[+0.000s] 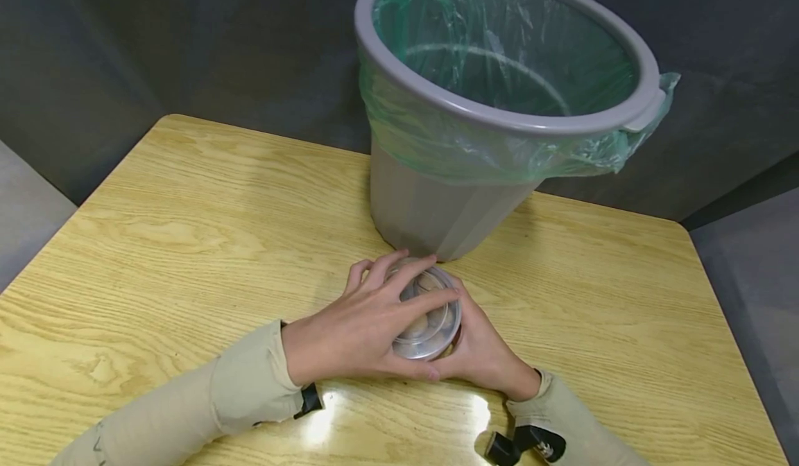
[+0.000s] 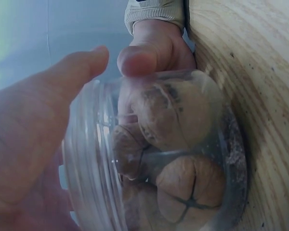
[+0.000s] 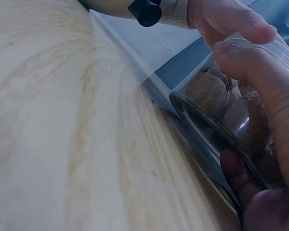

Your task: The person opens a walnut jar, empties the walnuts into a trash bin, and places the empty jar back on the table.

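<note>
A clear plastic jar (image 2: 149, 159) of walnuts (image 2: 190, 180) is between both hands just above the table, its lid (image 1: 431, 344) facing up toward the head view. From above, my left hand (image 1: 365, 331) spreads over the lid and grips its edge, thumb on the near side. My right hand (image 1: 483, 348) holds the jar's body from the right. In the right wrist view the jar leans, with a fingertip (image 3: 231, 163) at its base and the thumb across its side. Fingers hide part of the lid.
Behind the jar a grey bin (image 1: 431, 209) stands on the wooden table (image 1: 187, 244), lined with a green plastic bag (image 1: 462, 150) folded over its rim. Dark panels (image 1: 250, 50) rise behind the table. Both wrists wear black camera mounts.
</note>
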A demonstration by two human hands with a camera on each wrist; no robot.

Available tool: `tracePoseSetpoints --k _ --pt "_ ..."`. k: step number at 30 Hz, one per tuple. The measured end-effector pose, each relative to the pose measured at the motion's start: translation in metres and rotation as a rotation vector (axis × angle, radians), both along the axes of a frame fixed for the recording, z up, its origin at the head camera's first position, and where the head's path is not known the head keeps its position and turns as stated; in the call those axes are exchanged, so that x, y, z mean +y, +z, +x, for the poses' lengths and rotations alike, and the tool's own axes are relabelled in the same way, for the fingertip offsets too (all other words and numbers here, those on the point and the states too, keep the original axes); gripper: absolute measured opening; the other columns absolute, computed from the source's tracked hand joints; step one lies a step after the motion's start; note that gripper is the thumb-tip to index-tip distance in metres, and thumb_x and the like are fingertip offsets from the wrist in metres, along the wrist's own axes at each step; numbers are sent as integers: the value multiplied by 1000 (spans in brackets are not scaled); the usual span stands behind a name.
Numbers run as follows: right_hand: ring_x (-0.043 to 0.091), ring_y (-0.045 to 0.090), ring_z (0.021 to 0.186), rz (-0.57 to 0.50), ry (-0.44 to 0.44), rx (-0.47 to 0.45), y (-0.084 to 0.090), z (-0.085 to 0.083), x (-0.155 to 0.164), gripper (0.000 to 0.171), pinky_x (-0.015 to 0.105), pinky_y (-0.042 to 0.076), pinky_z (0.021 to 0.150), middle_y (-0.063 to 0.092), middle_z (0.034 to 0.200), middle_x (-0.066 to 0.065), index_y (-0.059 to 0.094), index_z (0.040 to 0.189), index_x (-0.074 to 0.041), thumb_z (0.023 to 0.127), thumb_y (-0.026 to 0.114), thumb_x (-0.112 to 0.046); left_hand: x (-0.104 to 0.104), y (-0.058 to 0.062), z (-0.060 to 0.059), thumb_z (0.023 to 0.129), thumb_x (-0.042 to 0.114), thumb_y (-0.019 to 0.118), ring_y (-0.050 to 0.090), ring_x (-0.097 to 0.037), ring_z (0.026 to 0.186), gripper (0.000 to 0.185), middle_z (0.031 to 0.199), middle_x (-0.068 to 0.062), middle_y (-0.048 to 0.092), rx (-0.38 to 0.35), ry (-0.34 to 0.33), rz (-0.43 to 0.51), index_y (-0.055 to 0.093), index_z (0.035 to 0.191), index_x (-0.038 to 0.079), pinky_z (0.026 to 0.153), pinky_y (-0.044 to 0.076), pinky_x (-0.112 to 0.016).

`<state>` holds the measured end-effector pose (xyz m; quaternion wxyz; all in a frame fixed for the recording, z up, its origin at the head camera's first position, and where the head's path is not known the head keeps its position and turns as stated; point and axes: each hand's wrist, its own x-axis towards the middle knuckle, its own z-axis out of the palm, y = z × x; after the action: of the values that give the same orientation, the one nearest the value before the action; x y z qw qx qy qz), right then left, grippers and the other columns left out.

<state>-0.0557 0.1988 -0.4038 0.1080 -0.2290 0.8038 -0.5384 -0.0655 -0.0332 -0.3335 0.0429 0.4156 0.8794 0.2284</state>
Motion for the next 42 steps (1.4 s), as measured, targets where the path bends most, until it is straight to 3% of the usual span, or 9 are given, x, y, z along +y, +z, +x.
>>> tracePoseSetpoints --k 10,20,31,42 --pt "16 45 147 8 -6 0 0 1 0 127 22 42 115 33 167 5 19 164 -31 66 98 -13 2 0 2 83 72 71 30 -41 152 86 168 -7 32 41 19 -3 41 157 39 106 36 -60" --pt "21 47 146 -7 12 -9 0 1 -1 125 25 44 114 32 168 6 18 164 -31 69 96 -11 1 0 3 79 76 70 22 -45 156 96 171 -10 26 -16 12 -12 34 161 40 111 32 -66" --pt "26 47 147 -15 10 -28 0 1 -1 126 24 44 114 30 169 4 17 164 -32 69 97 -12 0 2 2 78 79 70 15 -45 160 101 173 -8 20 -44 19 -36 29 162 40 113 31 -62" --pt "29 46 147 -9 2 -21 0 1 -2 126 24 43 115 30 169 5 17 164 -31 68 97 -13 -6 1 -6 79 75 71 11 -46 161 99 174 -9 17 -30 -64 -16 31 162 40 116 29 -63"
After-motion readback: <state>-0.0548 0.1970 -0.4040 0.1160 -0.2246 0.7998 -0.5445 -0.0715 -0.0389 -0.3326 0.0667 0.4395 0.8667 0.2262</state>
